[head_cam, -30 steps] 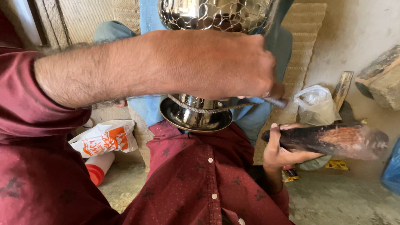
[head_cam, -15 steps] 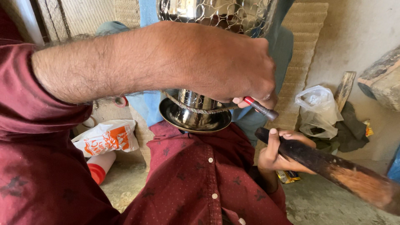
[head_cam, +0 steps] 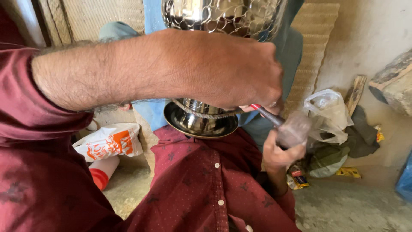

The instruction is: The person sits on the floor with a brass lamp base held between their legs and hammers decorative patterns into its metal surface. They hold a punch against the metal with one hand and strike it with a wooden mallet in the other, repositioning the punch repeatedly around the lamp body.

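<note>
while the left hand [head_cam: 223,71] pinches a thin punch [head_cam: 267,115] with a red end against the pot [head_cam: 214,25], the right hand [head_cam: 281,150] is closed around a blurred hammer [head_cam: 294,129], just below the punch. i think a good strike needs the punch tip kept steady on one dimple and the blow going straight along the tool, with the fingers clear of it. the pot is shiny steel, covered with small hammered dimples, with a round foot [head_cam: 201,122] and a rope-like ring. it rests on the lap, over the red shirt [head_cam: 206,184].
</note>
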